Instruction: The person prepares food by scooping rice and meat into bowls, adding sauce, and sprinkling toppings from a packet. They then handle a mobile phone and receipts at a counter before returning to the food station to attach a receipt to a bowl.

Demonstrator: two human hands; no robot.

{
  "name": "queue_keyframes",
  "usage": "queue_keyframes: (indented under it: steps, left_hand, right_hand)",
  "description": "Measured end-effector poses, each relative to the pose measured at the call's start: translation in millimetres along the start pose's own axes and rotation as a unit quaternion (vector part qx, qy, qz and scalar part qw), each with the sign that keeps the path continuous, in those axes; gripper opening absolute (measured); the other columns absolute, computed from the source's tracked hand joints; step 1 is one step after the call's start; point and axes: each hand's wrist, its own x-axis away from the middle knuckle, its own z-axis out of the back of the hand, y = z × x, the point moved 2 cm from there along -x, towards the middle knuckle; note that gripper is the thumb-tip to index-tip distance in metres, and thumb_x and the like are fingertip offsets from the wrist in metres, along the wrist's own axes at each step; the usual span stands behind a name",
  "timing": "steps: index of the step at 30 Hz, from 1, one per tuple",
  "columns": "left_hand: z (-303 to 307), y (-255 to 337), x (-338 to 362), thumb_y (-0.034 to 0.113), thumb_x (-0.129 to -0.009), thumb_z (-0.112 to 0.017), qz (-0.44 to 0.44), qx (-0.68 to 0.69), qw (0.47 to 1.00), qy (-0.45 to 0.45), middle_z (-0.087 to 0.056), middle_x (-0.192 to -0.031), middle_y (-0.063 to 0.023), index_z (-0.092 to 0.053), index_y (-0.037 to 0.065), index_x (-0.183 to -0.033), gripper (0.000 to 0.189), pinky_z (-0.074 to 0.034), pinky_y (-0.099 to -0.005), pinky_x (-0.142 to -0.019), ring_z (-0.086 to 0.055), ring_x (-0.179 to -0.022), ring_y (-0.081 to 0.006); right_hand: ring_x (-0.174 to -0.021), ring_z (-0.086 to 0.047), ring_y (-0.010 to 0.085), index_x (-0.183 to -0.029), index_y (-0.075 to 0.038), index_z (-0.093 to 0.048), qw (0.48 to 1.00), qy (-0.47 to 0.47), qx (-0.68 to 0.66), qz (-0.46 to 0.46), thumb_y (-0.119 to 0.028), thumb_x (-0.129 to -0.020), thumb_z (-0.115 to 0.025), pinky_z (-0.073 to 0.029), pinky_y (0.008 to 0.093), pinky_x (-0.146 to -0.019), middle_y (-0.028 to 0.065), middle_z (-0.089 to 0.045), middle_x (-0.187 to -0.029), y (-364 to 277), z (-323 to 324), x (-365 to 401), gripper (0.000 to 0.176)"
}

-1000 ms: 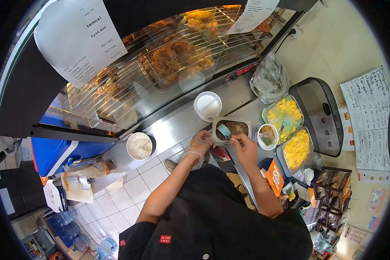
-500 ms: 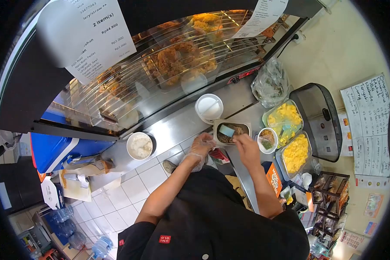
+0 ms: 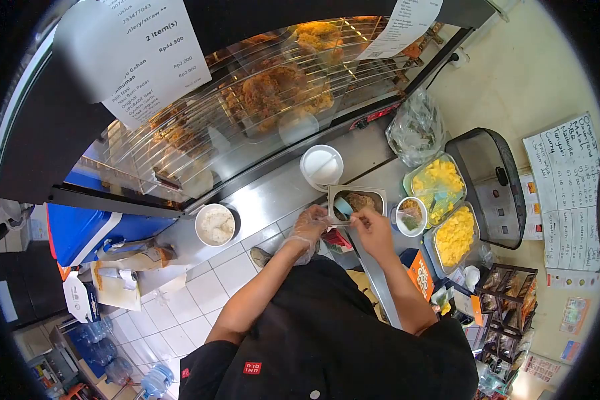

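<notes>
A small metal food pan (image 3: 385, 195) holding brown, meat-like pieces sits at the counter's edge in front of me. My left hand (image 3: 309, 227), in a clear plastic glove, has its fingers closed on the pan's left side. In my right hand (image 3: 375, 233) is the handle of a light blue scoop (image 3: 344, 205), whose head is down in the pan at the left. Just right of that hand stands a white bowl (image 3: 411, 217) with green and brownish food in it. Behind the pan is a white tub (image 3: 322, 165) with something pale inside.
A bowl of rice (image 3: 215, 225) stands on the counter to the left. On the right are two containers of yellow, egg-like food (image 3: 455, 238), a dark-rimmed lid (image 3: 493, 193) and a plastic bag (image 3: 417, 127). A glass display case (image 3: 247, 133) with fried food spans the back.
The scoop's head has moved left and tilted inside the pan, uncovering more of the brown food. My right hand has shifted slightly left and down. My left hand stays at the pan.
</notes>
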Motion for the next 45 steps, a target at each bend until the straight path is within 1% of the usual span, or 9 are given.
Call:
queue_keyframes:
  steps: [3,5,7,11,15,20,25,33,45]
  left_hand:
    - [-2.4,-12.4,-5.1,0.013,-0.081,-0.067,-0.044,0.013,0.998,0.039,-0.062,-0.083,-0.0055,-0.059,0.002,-0.097,0.020,-0.047,-0.0285,-0.067,-0.058,-0.075,-0.0133]
    - [-2.6,-7.3,-2.5,0.012,-0.082,-0.066,-0.042,0.054,0.997,0.018,-0.061,-0.083,-0.0046,-0.058,0.003,-0.095,0.018,-0.046,-0.0278,-0.068,-0.057,-0.077,-0.0126]
    - [-2.0,-8.6,-4.3,0.011,-0.083,-0.065,-0.035,0.043,0.998,0.009,-0.061,-0.083,-0.0044,-0.057,0.003,-0.095,0.017,-0.046,-0.0275,-0.068,-0.056,-0.077,-0.0123]
    - [-8.5,-18.7,-3.6,0.011,-0.084,-0.063,-0.051,0.055,0.997,-0.026,-0.060,-0.082,-0.0036,-0.055,0.005,-0.098,0.017,-0.046,-0.0274,-0.068,-0.056,-0.077,-0.0120]
    - [-23.4,-49.7,-23.0,0.012,-0.082,-0.065,-0.159,0.004,0.987,0.030,-0.060,-0.077,-0.0064,-0.052,0.006,-0.123,0.043,-0.048,-0.0299,-0.067,-0.057,-0.070,-0.0143]
    - [-25.3,-29.8,-11.6,0.011,-0.082,-0.064,-0.090,0.017,0.996,-0.016,-0.061,-0.076,-0.0064,-0.046,0.010,-0.138,0.059,-0.048,-0.0299,-0.066,-0.056,-0.068,-0.0136]
    - [-26.4,-27.8,-9.6,0.009,-0.082,-0.063,-0.101,0.018,0.993,-0.050,-0.061,-0.075,-0.0052,-0.045,0.012,-0.139,0.061,-0.047,-0.0289,-0.064,-0.055,-0.068,-0.0125]
    - [-23.7,-29.2,-14.5,0.008,-0.082,-0.062,-0.136,0.025,0.988,-0.074,-0.061,-0.075,-0.0074,-0.040,0.014,-0.143,0.065,-0.048,-0.0303,-0.067,-0.056,-0.067,-0.0151]
    - [-22.2,-22.6,-10.4,0.008,-0.081,-0.064,-0.096,0.009,0.994,-0.053,-0.059,-0.075,-0.0057,-0.042,0.014,-0.142,0.065,-0.047,-0.0299,-0.066,-0.054,-0.067,-0.0144]
  right_hand:
    - [-0.067,-0.064,0.0269,-0.084,0.000,-0.061,0.960,0.081,-0.250,-0.094,-0.010,-0.085,-0.062,-0.048,0.0354,-0.062,0.0167,-0.063,-0.079,15.6,-5.3,-6.7,0.010]
    - [-0.068,-0.065,0.0246,-0.084,0.001,-0.061,0.964,0.079,-0.241,-0.083,-0.009,-0.085,-0.062,-0.049,0.0344,-0.062,0.0166,-0.063,-0.083,15.3,-10.0,-4.5,0.010]
    - [-0.073,-0.066,0.0137,-0.086,0.001,-0.062,0.997,0.032,0.025,0.060,-0.007,-0.087,-0.062,-0.050,0.0268,-0.064,0.0089,-0.065,-0.081,0.5,-15.4,3.3,0.008]
    - [-0.071,-0.065,0.0220,-0.092,0.002,-0.063,0.996,0.076,-0.043,0.000,-0.004,-0.086,-0.061,-0.049,0.0310,-0.063,0.0131,-0.064,-0.079,-3.6,-1.3,6.7,0.009]
    - [-0.074,-0.062,0.0345,-0.086,0.000,-0.062,0.991,0.084,0.054,0.088,-0.007,-0.085,-0.061,-0.048,0.0380,-0.065,0.0176,-0.062,-0.082,0.3,-3.1,8.3,0.007]
    - [-0.069,-0.066,0.0235,-0.087,0.003,-0.061,0.994,0.061,0.064,0.059,-0.005,-0.087,-0.061,-0.050,0.0297,-0.066,0.0124,-0.064,-0.078,3.1,-21.6,16.3,0.008]
    - [-0.071,-0.065,0.0122,-0.088,-0.002,-0.060,0.955,0.070,-0.256,-0.134,-0.012,-0.092,-0.062,-0.051,0.0239,-0.066,0.0029,-0.064,-0.081,34.1,-12.5,6.2,0.011]
    - [-0.074,-0.064,0.0147,-0.091,-0.007,-0.059,0.851,0.155,-0.418,-0.278,-0.012,-0.091,-0.061,-0.053,0.0261,-0.067,0.0055,-0.065,-0.083,65.4,0.8,10.3,0.005]
    - [-0.076,-0.063,0.0140,-0.093,-0.008,-0.059,0.794,0.218,-0.477,-0.306,-0.013,-0.091,-0.063,-0.053,0.0267,-0.071,0.0026,-0.063,-0.083,87.0,-1.5,28.8,0.007]
